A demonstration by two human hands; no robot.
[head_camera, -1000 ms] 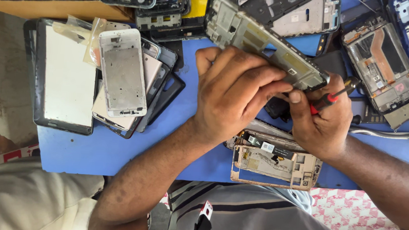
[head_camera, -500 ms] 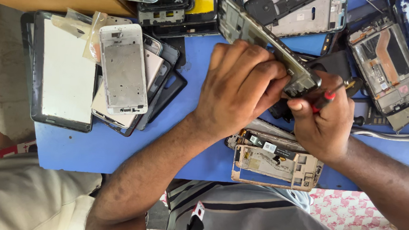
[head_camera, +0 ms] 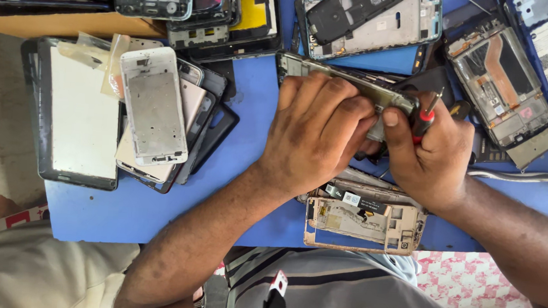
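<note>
A: What is the left hand (head_camera: 316, 134) doing?

B: It is closed over a stripped phone frame (head_camera: 348, 85), fingers curled across the top of it, gripping it just above the blue table (head_camera: 156, 210). The frame runs from the middle of the table toward the right, a little tilted, and its right end meets the other hand.

A: And the right hand (head_camera: 429, 157)?

B: Closed as well — it pinches a small screwdriver (head_camera: 425, 119) with a red and black handle between thumb and fingers. The tool points up toward the far side, right at the end of the frame. The two hands touch each other there.

A: What lies near them?

B: Just on the near side of both hands, a gold phone chassis (head_camera: 365, 220) lies flat at the table's near edge, partly hanging over it. To the left sits a stack of phone shells and back covers, with a white frame (head_camera: 153, 105) on top and a large dark tablet shell (head_camera: 76, 116) beside it.

A: And farther off?

B: On the far side, an opened phone body with a black cover (head_camera: 371, 17). On the far right, another opened phone (head_camera: 503, 85) showing a copper-coloured strip — and near it, metal tweezers (head_camera: 513, 176) lie flat on the table, just right of the right wrist.
</note>
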